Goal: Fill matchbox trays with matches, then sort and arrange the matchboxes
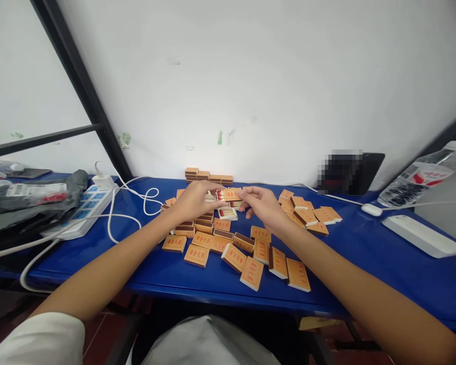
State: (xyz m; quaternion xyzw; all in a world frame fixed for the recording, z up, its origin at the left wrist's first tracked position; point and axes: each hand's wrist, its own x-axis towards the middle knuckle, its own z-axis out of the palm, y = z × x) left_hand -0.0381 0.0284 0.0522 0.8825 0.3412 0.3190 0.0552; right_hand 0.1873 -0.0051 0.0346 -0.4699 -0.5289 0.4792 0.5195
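Observation:
Both my hands meet over a blue table [365,253] and hold one orange matchbox [230,194] between them. Its drawer is slid partly out to the left and shows red-tipped matches. My left hand [195,200] pinches the drawer end. My right hand [264,205] pinches the sleeve end. Below them lie several closed orange matchboxes [251,253], scattered flat. An open drawer of matches [228,213] rests just under the held box.
A short row of stacked matchboxes [209,176] stands against the white wall. A white power strip [87,210] with white cables lies left, beside a grey bag [34,200]. Right are a second white strip [421,235], a water bottle [421,180] and a dark device [368,172].

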